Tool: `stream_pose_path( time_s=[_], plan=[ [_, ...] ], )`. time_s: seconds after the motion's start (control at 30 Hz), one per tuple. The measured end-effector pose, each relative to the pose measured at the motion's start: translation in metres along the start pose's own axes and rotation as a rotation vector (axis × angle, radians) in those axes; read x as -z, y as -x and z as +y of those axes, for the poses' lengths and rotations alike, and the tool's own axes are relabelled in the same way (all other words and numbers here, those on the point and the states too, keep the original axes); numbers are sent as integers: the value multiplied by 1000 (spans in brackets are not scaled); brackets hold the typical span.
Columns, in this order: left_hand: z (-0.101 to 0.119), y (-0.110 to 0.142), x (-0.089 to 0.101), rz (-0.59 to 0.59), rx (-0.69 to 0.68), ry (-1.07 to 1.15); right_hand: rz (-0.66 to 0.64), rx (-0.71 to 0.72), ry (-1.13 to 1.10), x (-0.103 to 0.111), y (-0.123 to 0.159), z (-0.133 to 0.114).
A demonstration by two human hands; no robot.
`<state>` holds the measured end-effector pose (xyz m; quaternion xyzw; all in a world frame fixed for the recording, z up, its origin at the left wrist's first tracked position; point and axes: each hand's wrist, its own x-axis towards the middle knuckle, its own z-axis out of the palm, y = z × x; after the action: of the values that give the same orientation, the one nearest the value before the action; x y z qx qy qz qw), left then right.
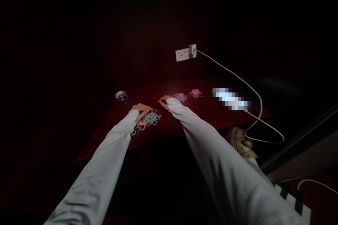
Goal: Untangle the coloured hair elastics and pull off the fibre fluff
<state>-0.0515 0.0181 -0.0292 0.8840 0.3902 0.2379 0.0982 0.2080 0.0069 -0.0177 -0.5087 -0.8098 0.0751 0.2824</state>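
Observation:
A loose heap of multicoloured small bands (150,119), some of them plain rings in green, pink, yellow and blue, lies on the dark red table. Over its far edge reaches my left hand (142,108), fingers stretched out and the thumb apart below them. My right hand (166,101) is closed in a pinch to the right, with a tiny purplish band (158,102) at its fingertips, too small to see well. Just beyond the right wrist sits a heap of purple bands (181,97). A pink heap (195,93) lies farther right.
A clear jar (121,96) with pinkish contents stands at the table's left. On the right lies a glowing, blurred-out device (231,99), its white cable (237,74) running to a charger (192,49) in the wall socket (182,55). A beige clog (241,142) shows below the table edge (221,126).

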Motion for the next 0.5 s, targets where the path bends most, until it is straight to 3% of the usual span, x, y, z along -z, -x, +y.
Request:
stream_pose_path(
  time_s=[0.3,0.5],
  plan=[
    [13,3,5,31,-37,-53,3,13,0,0,-1,2],
    [18,4,6,-34,-48,-3,13,13,2,0,1,2]
  ],
)
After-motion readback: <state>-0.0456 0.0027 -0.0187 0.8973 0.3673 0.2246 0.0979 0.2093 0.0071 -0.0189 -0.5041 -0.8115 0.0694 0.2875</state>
